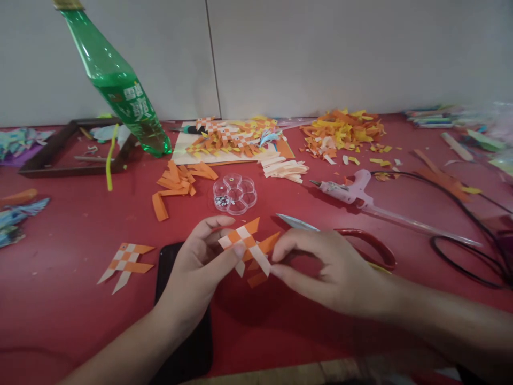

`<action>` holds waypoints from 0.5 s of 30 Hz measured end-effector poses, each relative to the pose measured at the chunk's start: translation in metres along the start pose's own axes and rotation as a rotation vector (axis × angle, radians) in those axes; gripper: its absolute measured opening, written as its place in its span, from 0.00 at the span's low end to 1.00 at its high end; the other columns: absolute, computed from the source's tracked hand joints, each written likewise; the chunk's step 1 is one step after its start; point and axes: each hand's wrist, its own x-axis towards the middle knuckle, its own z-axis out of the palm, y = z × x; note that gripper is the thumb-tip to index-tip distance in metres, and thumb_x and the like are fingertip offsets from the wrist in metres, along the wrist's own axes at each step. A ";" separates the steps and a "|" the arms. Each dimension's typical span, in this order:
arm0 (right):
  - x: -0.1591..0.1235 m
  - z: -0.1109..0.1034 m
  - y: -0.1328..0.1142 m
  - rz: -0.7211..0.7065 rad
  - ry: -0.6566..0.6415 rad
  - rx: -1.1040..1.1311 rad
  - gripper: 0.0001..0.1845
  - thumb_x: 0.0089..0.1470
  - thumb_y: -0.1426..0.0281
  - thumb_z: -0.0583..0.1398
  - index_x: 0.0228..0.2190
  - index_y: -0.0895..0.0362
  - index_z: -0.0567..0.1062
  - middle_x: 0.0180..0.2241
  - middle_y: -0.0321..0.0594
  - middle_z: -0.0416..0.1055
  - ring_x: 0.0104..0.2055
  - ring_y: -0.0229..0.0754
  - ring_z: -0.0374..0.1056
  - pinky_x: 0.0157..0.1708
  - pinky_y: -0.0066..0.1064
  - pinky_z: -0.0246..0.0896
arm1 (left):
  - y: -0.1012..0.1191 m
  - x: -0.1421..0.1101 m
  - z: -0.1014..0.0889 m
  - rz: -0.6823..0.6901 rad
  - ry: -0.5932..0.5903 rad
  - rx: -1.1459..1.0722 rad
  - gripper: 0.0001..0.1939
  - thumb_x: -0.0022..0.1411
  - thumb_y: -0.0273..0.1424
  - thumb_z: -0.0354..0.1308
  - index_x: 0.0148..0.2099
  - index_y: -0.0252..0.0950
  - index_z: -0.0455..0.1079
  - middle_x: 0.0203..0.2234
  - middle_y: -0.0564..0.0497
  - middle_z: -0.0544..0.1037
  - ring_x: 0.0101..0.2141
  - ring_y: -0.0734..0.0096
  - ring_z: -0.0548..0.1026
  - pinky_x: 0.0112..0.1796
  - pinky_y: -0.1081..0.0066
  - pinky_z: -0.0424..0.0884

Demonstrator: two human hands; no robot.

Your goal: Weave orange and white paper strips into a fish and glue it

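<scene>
Between my hands is a woven paper fish [249, 241] of orange and cream strips, held above the red table. My left hand [204, 262] pinches its left side between thumb and fingers. The thumb and forefinger of my right hand [324, 267] close on the end of a cream strip at its lower right. Beneath it, more orange strip ends show, partly hidden. A second woven fish [126, 261] in the same colours lies on the table to the left. Red-handled scissors [368, 243] rest behind my right hand, partly covered by it.
A black phone [184, 342] lies under my left forearm. Ahead are a clear flower-shaped case [234, 193], orange strips [176, 182], cream strips [284, 168] and a pink glue gun [348, 191] with its cord. A green bottle [120, 85] stands by a dark frame [72, 172]. Paper scraps [344, 133] pile behind.
</scene>
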 end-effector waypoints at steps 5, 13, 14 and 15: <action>-0.012 -0.078 0.052 0.130 0.097 -0.703 0.13 0.59 0.69 0.54 0.41 0.55 0.76 0.38 0.43 0.78 0.38 0.45 0.74 0.37 0.35 0.66 | 0.000 0.001 0.001 -0.029 0.040 -0.043 0.16 0.52 0.27 0.70 0.41 0.39 0.70 0.22 0.61 0.74 0.18 0.86 0.68 0.22 0.85 0.65; -0.006 -0.149 0.122 0.321 -0.044 -0.796 0.23 0.53 0.81 0.52 0.47 0.58 0.78 0.49 0.49 0.76 0.49 0.49 0.72 0.47 0.40 0.62 | -0.009 0.001 -0.001 -0.146 -0.105 0.034 0.10 0.55 0.30 0.69 0.38 0.37 0.71 0.28 0.55 0.78 0.26 0.80 0.73 0.28 0.80 0.68; -0.004 -0.149 0.123 0.305 -0.040 -0.769 0.24 0.52 0.82 0.52 0.45 0.58 0.79 0.48 0.48 0.77 0.48 0.48 0.72 0.48 0.39 0.62 | -0.010 0.001 -0.002 -0.151 -0.128 0.042 0.10 0.55 0.30 0.69 0.38 0.38 0.71 0.29 0.55 0.78 0.26 0.79 0.74 0.29 0.79 0.69; -0.003 -0.150 0.124 0.293 -0.024 -0.741 0.23 0.51 0.83 0.52 0.42 0.58 0.80 0.46 0.48 0.78 0.48 0.47 0.72 0.49 0.39 0.61 | -0.011 0.001 -0.002 -0.155 -0.146 0.052 0.10 0.55 0.31 0.68 0.38 0.38 0.71 0.29 0.55 0.78 0.26 0.79 0.74 0.29 0.79 0.68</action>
